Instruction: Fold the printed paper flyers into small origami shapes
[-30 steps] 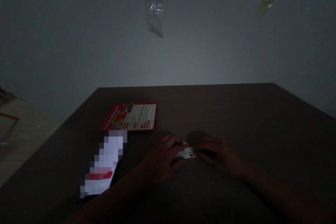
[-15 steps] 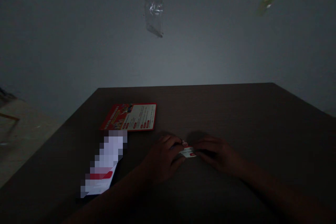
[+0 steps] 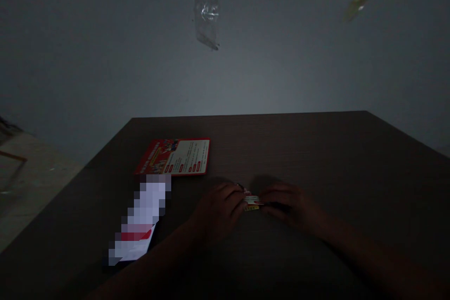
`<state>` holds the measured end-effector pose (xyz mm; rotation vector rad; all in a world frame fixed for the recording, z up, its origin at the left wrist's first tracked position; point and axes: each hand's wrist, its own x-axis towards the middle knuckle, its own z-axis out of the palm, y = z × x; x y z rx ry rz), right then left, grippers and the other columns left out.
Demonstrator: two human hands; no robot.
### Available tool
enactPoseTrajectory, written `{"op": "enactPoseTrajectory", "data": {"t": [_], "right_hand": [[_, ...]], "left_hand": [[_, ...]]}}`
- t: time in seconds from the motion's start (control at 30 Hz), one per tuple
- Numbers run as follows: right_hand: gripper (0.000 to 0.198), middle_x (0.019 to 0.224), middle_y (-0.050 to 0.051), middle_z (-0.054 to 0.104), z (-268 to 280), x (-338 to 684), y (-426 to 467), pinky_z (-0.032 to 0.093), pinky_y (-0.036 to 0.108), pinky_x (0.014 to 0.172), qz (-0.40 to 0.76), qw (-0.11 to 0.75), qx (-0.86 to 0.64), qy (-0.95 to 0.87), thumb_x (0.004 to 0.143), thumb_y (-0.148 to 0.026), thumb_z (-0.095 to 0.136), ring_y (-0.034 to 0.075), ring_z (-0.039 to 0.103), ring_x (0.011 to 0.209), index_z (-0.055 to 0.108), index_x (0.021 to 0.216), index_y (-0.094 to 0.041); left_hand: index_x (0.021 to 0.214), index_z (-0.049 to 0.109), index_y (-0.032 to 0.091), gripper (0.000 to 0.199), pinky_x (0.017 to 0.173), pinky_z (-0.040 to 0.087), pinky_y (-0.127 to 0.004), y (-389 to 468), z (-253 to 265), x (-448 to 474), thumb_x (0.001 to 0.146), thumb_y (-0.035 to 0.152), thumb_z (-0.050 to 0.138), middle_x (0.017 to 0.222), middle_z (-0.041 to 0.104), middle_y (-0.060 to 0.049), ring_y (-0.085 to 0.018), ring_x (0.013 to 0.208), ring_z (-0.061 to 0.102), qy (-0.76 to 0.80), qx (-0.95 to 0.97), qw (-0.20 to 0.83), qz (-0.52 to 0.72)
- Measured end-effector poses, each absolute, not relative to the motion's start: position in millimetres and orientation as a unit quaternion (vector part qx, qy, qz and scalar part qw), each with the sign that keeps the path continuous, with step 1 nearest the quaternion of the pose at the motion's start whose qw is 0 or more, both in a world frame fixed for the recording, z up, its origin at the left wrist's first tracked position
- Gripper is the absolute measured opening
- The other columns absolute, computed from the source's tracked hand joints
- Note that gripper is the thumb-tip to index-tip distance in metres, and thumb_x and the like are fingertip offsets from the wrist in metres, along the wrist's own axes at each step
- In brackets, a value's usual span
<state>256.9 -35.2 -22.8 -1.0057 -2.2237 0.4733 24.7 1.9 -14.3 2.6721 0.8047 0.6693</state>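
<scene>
Between my hands, low over the table, is a small piece of folded printed paper [image 3: 252,200], white and red with a yellow strip along its near edge. My left hand [image 3: 221,211] is closed on its left end, fingers bent over it and thumb in front. At the right end, my right hand [image 3: 290,205] pinches it between thumb and fingers. Both ends of the paper are hidden by my fingers, and the dim light hides finer detail.
A red and white printed flyer or booklet [image 3: 191,157] lies beyond my left hand. Nearer, a lit phone [image 3: 138,243] with a pixelated screen lies beside my left forearm. The brown table [image 3: 281,150] meets a grey wall [image 3: 298,65] carrying clear plastic and yellow tape.
The paper's front face has turned, so a yellow strip now shows where white and red print faced me. My left fingers and thumb have shifted slightly; my right hand has barely moved.
</scene>
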Motion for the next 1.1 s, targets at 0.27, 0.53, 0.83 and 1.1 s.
{"op": "enactPoseTrajectory", "data": {"t": [0.27, 0.53, 0.83, 1.1], "right_hand": [[0.024, 0.093, 0.008, 0.069, -20, 256, -37, 0.053, 0.032, 0.073, 0.177, 0.326, -0.384, -0.845, 0.081, -0.027, 0.066, 0.018, 0.064, 0.086, 0.065, 0.104, -0.019], [0.02, 0.093, 0.009, 0.069, -20, 257, -37, 0.053, 0.032, 0.074, 0.165, 0.316, -0.392, -0.848, 0.083, -0.015, 0.06, 0.018, 0.063, 0.085, 0.065, 0.102, -0.017], [0.014, 0.087, 0.007, 0.07, -17, 258, -36, 0.055, 0.03, 0.068, 0.127, 0.368, -0.386, -0.837, 0.085, -0.018, 0.058, 0.017, 0.066, 0.078, 0.065, 0.098, -0.02], [0.014, 0.086, 0.006, 0.07, -18, 259, -37, 0.055, 0.029, 0.066, 0.12, 0.397, -0.396, -0.819, 0.084, -0.018, 0.06, 0.017, 0.067, 0.076, 0.066, 0.097, -0.02]], "left_hand": [[0.106, 0.06, 0.017, 0.02, 0.088, 0.049, -0.037, 3, -16, 24, 0.092, 0.021, 0.045, 0.106, 0.064, -0.007, -0.019, 0.098, 0.058, 0.281, 0.919, 0.138, 0.239], [0.106, 0.06, 0.016, 0.02, 0.085, 0.049, -0.036, 4, -18, 24, 0.092, 0.02, 0.046, 0.105, 0.064, -0.007, -0.019, 0.096, 0.059, 0.284, 0.913, 0.153, 0.249], [0.111, 0.057, 0.018, 0.028, 0.084, 0.05, -0.035, -4, -6, 20, 0.085, 0.029, 0.059, 0.108, 0.062, -0.008, -0.019, 0.097, 0.059, 0.279, 0.898, 0.207, 0.27], [0.111, 0.055, 0.019, 0.029, 0.081, 0.052, -0.034, -3, -13, 20, 0.083, 0.019, 0.059, 0.107, 0.062, -0.008, -0.019, 0.094, 0.06, 0.285, 0.894, 0.199, 0.284]]}}
